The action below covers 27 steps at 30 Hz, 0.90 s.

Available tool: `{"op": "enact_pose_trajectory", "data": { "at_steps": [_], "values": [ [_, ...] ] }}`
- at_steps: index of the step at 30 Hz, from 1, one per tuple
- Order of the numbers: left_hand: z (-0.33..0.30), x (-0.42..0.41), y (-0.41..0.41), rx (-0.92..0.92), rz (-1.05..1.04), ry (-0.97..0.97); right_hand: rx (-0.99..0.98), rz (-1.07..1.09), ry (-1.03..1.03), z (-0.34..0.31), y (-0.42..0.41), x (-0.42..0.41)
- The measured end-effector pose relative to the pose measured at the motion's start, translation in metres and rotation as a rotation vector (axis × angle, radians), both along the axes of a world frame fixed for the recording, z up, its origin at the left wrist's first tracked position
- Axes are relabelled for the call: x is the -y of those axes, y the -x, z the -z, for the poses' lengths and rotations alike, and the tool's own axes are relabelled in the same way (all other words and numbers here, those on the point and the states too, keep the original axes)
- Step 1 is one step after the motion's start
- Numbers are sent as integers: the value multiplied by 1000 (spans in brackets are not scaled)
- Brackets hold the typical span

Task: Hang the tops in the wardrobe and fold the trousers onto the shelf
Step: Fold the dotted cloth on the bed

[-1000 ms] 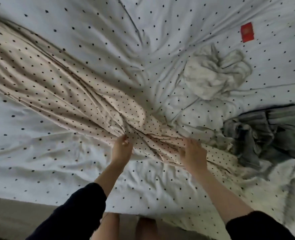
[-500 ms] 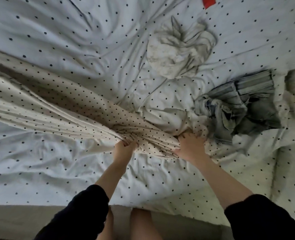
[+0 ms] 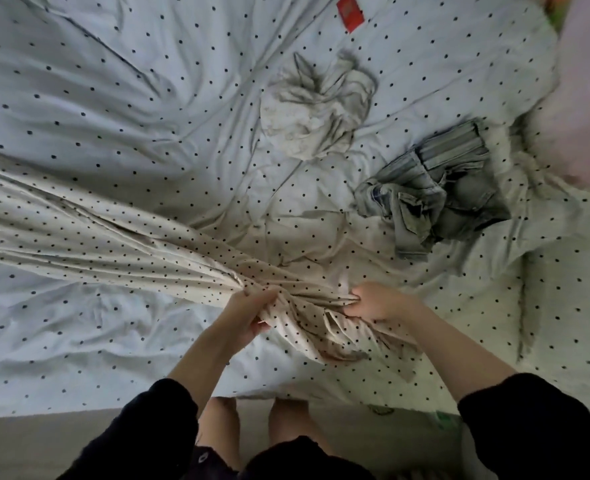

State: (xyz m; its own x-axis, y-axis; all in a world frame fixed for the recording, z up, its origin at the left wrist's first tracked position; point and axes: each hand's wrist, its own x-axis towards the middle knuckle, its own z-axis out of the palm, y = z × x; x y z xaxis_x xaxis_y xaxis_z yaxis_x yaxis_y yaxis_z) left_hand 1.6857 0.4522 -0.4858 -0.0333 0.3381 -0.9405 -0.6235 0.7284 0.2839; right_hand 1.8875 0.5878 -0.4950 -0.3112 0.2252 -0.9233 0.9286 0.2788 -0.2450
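Observation:
A long beige garment with small black dots (image 3: 89, 233) stretches from the left edge across the bed to my hands. My left hand (image 3: 248, 313) grips its bunched cloth near the bed's front edge. My right hand (image 3: 373, 306) pinches the same garment a little to the right. A crumpled white top (image 3: 318, 109) lies further back in the middle. A crumpled pile of grey-blue denim (image 3: 435, 199) sits to the right of it.
The bed is covered by a white duvet with black dots (image 3: 113, 81). A red card (image 3: 349, 12) lies at the far edge. A pink pillow (image 3: 584, 98) is at the right. Beige carpet (image 3: 44, 445) and my bare legs are below the bed edge.
Both hands went from reaching onto the beige garment to gripping it, and its near end is now gathered and pulled toward the bed's front edge. The view shifted slightly.

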Motion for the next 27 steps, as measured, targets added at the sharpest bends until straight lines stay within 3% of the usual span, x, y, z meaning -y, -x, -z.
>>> {"op": "enact_pose_trajectory", "data": {
  "at_steps": [2, 5, 7, 9, 11, 14, 16, 20, 22, 25, 27],
  "values": [
    [2, -2, -14, 27, -82, 52, 53, 34, -49, -1, -9, -7],
    [-4, -14, -34, 110, -213, 100, 86, -36, -442, 2, -24, -16],
    [-9, -27, -43, 161, -240, 90, 71, 57, -625, 8, -33, -20],
    [-10, -38, -47, 152, -222, 90, -48, 179, -678, 13, -42, -15],
    [-8, -46, -51, 96, -159, 72, -261, 200, -626, 14, -44, 4],
    [-5, -48, -53, 50, -75, 50, -454, 368, -337, 6, -32, 47],
    [-6, -46, -52, 90, -105, 21, -445, 431, -281, 10, -28, 73],
    [-10, -42, -54, 159, -128, -36, -338, 323, -544, 40, -34, 103],
    [-10, -37, -53, 141, -117, -30, -300, 501, -507, 44, -35, 101],
    [-5, -31, -48, 94, -135, -3, -332, 949, -330, 31, -40, 86],
    [1, -27, -45, 30, -128, 39, -305, 960, -285, 24, -50, 75]
  ]
}}
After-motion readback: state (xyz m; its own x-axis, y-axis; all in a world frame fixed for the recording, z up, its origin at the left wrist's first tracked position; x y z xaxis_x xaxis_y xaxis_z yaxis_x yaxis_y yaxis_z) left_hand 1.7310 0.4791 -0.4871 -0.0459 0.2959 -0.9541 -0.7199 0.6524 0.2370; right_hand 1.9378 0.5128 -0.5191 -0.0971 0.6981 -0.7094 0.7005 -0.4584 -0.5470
